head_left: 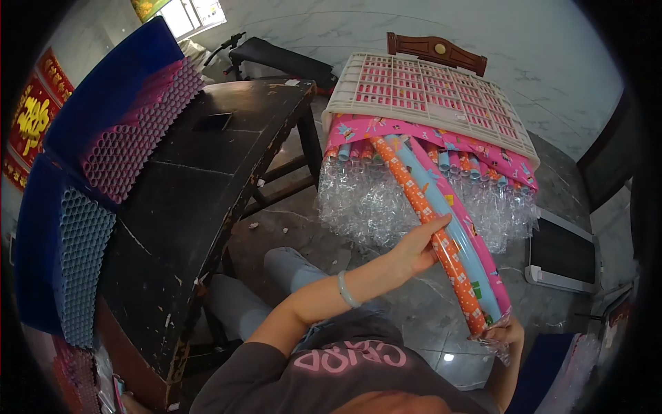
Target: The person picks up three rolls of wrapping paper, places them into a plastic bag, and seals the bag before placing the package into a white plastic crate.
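My left hand (pixel 418 250), on the arm with a pale bangle, grips a bundle of wrapped paper rolls around its middle. An orange patterned roll (pixel 453 274), a light blue roll (pixel 463 238) and a pink roll (pixel 487 265) lie side by side in clear film. My right hand (pixel 509 334) is closed at the bundle's lower end, on the crumpled film (pixel 498 348). The upper end rests against more rolls with clear film ends (pixel 369 200), under a pink printed sheet (pixel 414 131) and a white plastic crate (pixel 427 93).
To the left stands a worn black table (pixel 207 148). Blue bins (pixel 114 76) beside it hold pink tubes (pixel 138 131) and blue tubes (pixel 86 245). A carved wooden chair back (pixel 438 50) is behind the crate, and a dark flat machine (pixel 562 252) is at right.
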{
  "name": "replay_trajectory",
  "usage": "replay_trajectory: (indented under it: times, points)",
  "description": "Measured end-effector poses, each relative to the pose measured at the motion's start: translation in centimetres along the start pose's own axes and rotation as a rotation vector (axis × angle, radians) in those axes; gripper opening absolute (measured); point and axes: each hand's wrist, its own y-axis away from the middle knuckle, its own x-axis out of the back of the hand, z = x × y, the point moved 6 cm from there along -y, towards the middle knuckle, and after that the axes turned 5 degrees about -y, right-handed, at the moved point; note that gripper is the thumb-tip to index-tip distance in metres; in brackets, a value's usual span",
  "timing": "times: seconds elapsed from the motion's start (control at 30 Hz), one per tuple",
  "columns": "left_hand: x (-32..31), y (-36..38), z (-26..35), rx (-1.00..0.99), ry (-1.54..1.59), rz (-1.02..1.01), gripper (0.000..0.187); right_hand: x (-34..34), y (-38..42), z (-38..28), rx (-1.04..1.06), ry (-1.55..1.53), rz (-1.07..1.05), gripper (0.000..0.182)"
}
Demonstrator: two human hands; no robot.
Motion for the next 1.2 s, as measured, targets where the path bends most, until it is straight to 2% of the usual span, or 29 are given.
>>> replay_trajectory:
  times: [0.03, 0.1, 0.17, 0.23, 0.27, 0.3, 0.37, 0.4, 0.43, 0.5, 0.53, 0.57, 0.63, 0.7, 0.77, 0.87, 0.93, 1.0, 1.07, 1.13, 1.17, 1.2]
  points:
    - [0.6, -0.7, 0.3, 0.007, -0.002, -0.002, 0.036, 2.0, 0.6, 1.5, -0.032, 0.194, -0.106, 0.067]
    - [2.3, -1.9, 1.2, -0.007, -0.122, 0.045, 0.032, -2.9, -3.2, 2.2, 0.032, 0.278, 0.032, 0.024]
    - [3.0, -1.9, 3.2, -0.117, -0.157, 0.094, 0.027, -3.9, -7.1, 5.1, -0.137, 0.488, 0.016, 0.024]
    - [5.5, -2.9, 5.4, -0.160, -0.247, 0.162, 0.027, -7.0, -11.9, 6.7, -0.056, 0.482, 0.101, 0.026]
    - [7.3, -3.3, 6.7, -0.157, -0.319, 0.195, 0.029, -7.3, -13.9, 8.4, -0.023, 0.356, 0.106, 0.027]
    - [10.0, -4.2, 8.0, -0.190, -0.352, 0.123, 0.032, -7.5, -16.0, 10.0, 0.009, 0.232, 0.107, 0.028]
    - [10.5, -3.4, 9.4, -0.240, -0.563, 0.145, 0.036, -8.2, -19.7, 10.5, 0.094, 0.214, 0.298, 0.025]
    - [9.9, -1.6, 10.2, -0.481, -0.846, 0.383, 0.042, -8.0, -21.3, 10.5, 0.097, 0.211, 0.300, 0.025]
    - [9.0, -0.9, 10.5, -0.479, -0.851, 0.382, 0.042, -7.6, -23.0, 10.2, 0.141, 0.085, 0.290, 0.022]
    - [3.9, 2.5, 12.0, -1.119, -2.078, 0.482, 0.049, -6.6, -26.1, 8.8, 0.232, -0.083, 0.280, 0.019]
    - [2.9, 1.8, 12.4, -1.142, -2.059, 0.279, 0.051, -6.1, -27.7, 7.7, 0.280, -0.122, 0.281, 0.019]
    - [2.9, 0.6, 13.4, -1.135, -2.055, 0.289, 0.051, -5.2, -29.1, 6.7, 0.304, -0.121, 0.345, 0.017]
    - [3.1, -3.5, 13.7, -0.985, -2.260, 0.147, 0.049, -2.8, -32.0, 5.3, 0.323, -0.120, 0.407, 0.016]
    - [2.5, -5.8, 14.9, -1.060, -2.283, 0.186, 0.050, 0.4, -35.2, 4.0, 0.372, -0.119, 0.298, 0.018]
    - [2.6, -8.1, 16.3, -0.847, -2.247, 0.290, 0.052, 2.3, -37.9, 3.1, 0.351, -0.132, 0.296, 0.015]
    - [2.2, -9.4, 16.9, -0.808, -2.329, 0.332, 0.049, 1.6, -39.5, 0.8, 0.305, -0.141, 0.377, 0.015]
    - [2.6, -10.1, 16.8, -0.754, -2.354, 0.338, 0.046, 0.7, -39.9, -1.2, 0.394, -0.337, 0.369, 0.016]
    - [2.4, -9.3, 16.5, -1.002, -2.308, 0.352, 0.043, 0.6, -39.4, -1.5, 0.349, -0.312, 0.352, 0.017]
    - [2.7, -9.6, 16.6, -0.950, -2.321, 0.339, 0.041, 2.4, -39.4, -0.4, 0.287, -0.279, 0.338, 0.017]
    - [3.1, -9.7, 16.5, -0.911, -2.328, 0.336, 0.039, 4.6, -40.8, 0.7, 0.289, -0.300, 0.072, 0.015]
    - [3.1, -9.8, 16.5, -0.928, -2.333, 0.334, 0.037, 4.6, -40.5, 0.6, 0.283, -0.297, 0.067, 0.015]
    - [3.1, -9.8, 16.5, -0.947, -2.339, 0.335, 0.036, 4.8, -40.1, 0.7, 0.289, -0.134, 0.154, 0.015]
